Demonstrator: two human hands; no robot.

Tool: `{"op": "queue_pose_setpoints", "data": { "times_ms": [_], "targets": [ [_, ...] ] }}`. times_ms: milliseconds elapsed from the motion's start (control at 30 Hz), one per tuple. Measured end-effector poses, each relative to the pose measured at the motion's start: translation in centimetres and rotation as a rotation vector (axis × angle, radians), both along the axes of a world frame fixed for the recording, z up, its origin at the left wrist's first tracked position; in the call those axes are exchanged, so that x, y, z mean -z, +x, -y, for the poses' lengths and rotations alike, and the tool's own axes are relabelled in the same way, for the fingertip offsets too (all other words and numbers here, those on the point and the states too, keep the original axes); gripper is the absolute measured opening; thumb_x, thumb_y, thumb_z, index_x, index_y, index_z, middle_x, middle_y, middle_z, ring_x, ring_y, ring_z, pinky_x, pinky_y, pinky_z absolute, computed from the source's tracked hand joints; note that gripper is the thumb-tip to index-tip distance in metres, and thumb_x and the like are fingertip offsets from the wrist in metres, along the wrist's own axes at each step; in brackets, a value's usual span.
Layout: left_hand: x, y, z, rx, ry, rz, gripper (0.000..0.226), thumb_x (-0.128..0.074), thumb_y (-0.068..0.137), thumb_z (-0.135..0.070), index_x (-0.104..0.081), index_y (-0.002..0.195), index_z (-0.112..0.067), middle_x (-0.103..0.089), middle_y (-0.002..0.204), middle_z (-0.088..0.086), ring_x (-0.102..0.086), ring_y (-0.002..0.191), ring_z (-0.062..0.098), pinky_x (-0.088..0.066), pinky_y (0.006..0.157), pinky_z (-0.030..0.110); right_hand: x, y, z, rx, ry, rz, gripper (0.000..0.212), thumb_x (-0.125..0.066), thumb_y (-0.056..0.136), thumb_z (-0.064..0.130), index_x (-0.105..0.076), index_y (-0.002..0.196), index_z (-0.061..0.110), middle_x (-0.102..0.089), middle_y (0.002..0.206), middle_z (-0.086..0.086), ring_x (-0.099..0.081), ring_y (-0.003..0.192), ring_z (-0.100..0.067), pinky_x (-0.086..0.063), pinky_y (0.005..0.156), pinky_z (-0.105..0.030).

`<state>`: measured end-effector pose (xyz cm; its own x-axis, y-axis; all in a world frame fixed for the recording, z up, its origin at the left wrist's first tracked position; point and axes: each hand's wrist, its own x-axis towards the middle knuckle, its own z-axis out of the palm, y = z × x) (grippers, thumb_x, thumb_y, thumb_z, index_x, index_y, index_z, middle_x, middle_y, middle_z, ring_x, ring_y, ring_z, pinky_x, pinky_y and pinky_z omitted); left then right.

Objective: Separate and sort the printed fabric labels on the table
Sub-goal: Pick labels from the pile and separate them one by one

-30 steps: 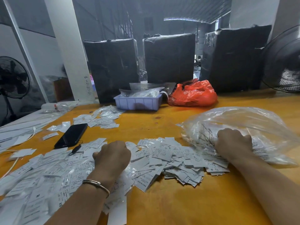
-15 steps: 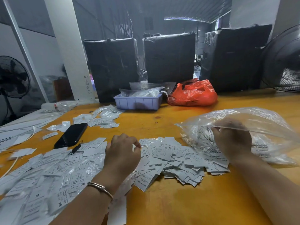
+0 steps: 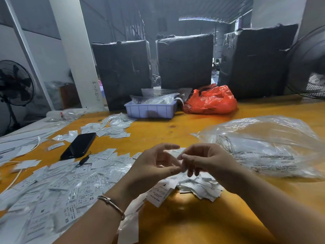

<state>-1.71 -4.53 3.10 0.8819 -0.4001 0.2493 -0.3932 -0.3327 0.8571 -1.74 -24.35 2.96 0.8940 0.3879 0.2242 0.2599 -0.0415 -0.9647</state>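
Above table (image 3: 175, 131), hands pinching label (image 3: 173, 153).

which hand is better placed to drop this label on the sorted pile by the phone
Left, probably. The left hand is nearer the small label pile and phone. The right hand sits by the clear bag. Both pinch the label between them.

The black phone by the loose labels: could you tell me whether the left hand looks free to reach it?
Probably yes, once it lets go. The left hand is pinching a label together with the right hand; the black phone lies uncovered to its left, with only flat labels between.
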Motion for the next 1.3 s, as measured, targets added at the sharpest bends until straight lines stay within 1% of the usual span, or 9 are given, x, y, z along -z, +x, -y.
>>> {"op": "queue_pose_setpoints", "data": {
  "times_ms": [100, 200, 300, 367, 600, 767, 1067, 1200, 1300],
  "targets": [
    [0.1, 0.0, 0.0, -0.110, -0.097, -0.019, 0.027, -0.075, 0.080, 0.000, -0.071, 0.103, -0.014, -0.073, 0.080, 0.006, -0.068, 0.076, 0.014, -0.055, 0.074, 0.021, 0.6, 0.4, -0.3, 0.193, -0.069, 0.148, 0.010, -0.060, 0.091, 0.014, -0.067, 0.096, 0.009, -0.072, 0.083, -0.008, -0.065, 0.070, -0.013, -0.047, 0.059, -0.021],
    [0.2, 0.4, -0.4, -0.305, -0.183, 0.006, 0.015, -0.074, 0.080, -0.002, -0.075, 0.089, -0.014, -0.074, 0.080, 0.007, -0.069, 0.076, 0.016, -0.056, 0.072, 0.020, 1.4, 0.8, -0.1, 0.381, -0.548, 0.461, 0.027, -0.063, 0.090, 0.025, -0.062, 0.117, 0.025, -0.066, 0.110, 0.009, -0.058, 0.099, -0.001, -0.049, 0.083, -0.025],
    [0.2, 0.6, -0.8, -0.391, -0.237, 0.028, 0.004, -0.075, 0.081, -0.009, -0.074, 0.083, -0.012, -0.073, 0.075, 0.005, -0.065, 0.067, 0.009, -0.052, 0.064, 0.015, 2.2, 1.1, -0.4, 0.341, -0.900, 0.572, 0.053, -0.059, 0.088, 0.047, -0.046, 0.137, 0.031, -0.047, 0.140, 0.013, -0.038, 0.127, -0.006, -0.032, 0.107, -0.030],
    [0.2, 0.7, -0.9, -0.434, -0.259, 0.030, 0.005, -0.076, 0.081, -0.013, -0.073, 0.081, -0.010, -0.072, 0.073, 0.006, -0.063, 0.064, 0.007, -0.051, 0.060, 0.013, 2.5, 1.4, -0.8, 0.309, -1.019, 0.600, 0.051, -0.054, 0.088, 0.054, -0.049, 0.135, 0.035, -0.041, 0.144, 0.015, -0.030, 0.133, -0.007, -0.021, 0.105, -0.026],
    [-0.1, 0.8, -0.8, -0.467, -0.353, -0.055, 0.010, -0.072, 0.085, -0.015, -0.073, 0.088, -0.006, -0.071, 0.076, 0.004, -0.064, 0.063, 0.001, -0.050, 0.058, 0.011, 2.0, 1.1, -0.6, 0.276, -1.002, 0.693, 0.028, -0.052, 0.094, 0.043, -0.069, 0.111, 0.029, -0.060, 0.122, 0.014, -0.046, 0.117, -0.008, -0.028, 0.100, -0.029],
    [0.0, 0.5, -0.8, -0.404, -0.345, -0.125, 0.005, -0.072, 0.083, -0.011, -0.073, 0.086, -0.007, -0.074, 0.074, 0.005, -0.066, 0.069, 0.012, -0.055, 0.069, 0.023, 1.8, 1.0, -0.4, 0.278, -0.998, 0.773, 0.023, -0.051, 0.095, 0.033, -0.073, 0.098, 0.026, -0.068, 0.106, 0.014, -0.059, 0.095, -0.006, -0.031, 0.094, -0.024],
    [-0.4, 0.3, -0.7, -0.380, -0.419, -0.193, 0.025, -0.077, 0.061, -0.035, -0.076, 0.077, -0.015, -0.070, 0.071, -0.004, -0.059, 0.067, 0.008, -0.050, 0.073, 0.027, 1.7, 0.9, -0.6, 0.269, -0.967, 0.666, 0.035, -0.058, 0.091, 0.036, -0.059, 0.124, 0.025, -0.062, 0.115, 0.008, -0.053, 0.107, -0.011, -0.037, 0.087, -0.022],
    [-0.4, 0.4, -0.8, -0.302, -0.429, -0.229, 0.008, -0.074, 0.076, -0.017, -0.077, 0.083, -0.013, -0.072, 0.073, 0.001, -0.063, 0.064, 0.007, -0.053, 0.063, 0.022, 1.9, 1.2, -0.6, 0.282, -0.938, 0.513, 0.049, -0.066, 0.086, 0.037, -0.052, 0.131, 0.025, -0.055, 0.114, 0.009, -0.046, 0.103, -0.008, -0.039, 0.085, -0.023],
    [-0.4, 0.4, -0.9, -0.268, -0.419, -0.216, 0.004, -0.071, 0.081, -0.008, -0.073, 0.084, -0.008, -0.073, 0.077, 0.008, -0.067, 0.068, 0.014, -0.054, 0.065, 0.023, 1.8, 1.3, -0.5, 0.278, -0.902, 0.430, 0.043, -0.071, 0.081, 0.039, -0.059, 0.120, 0.026, -0.053, 0.101, 0.009, -0.045, 0.092, -0.007, -0.041, 0.078, -0.025]
  ]
}}
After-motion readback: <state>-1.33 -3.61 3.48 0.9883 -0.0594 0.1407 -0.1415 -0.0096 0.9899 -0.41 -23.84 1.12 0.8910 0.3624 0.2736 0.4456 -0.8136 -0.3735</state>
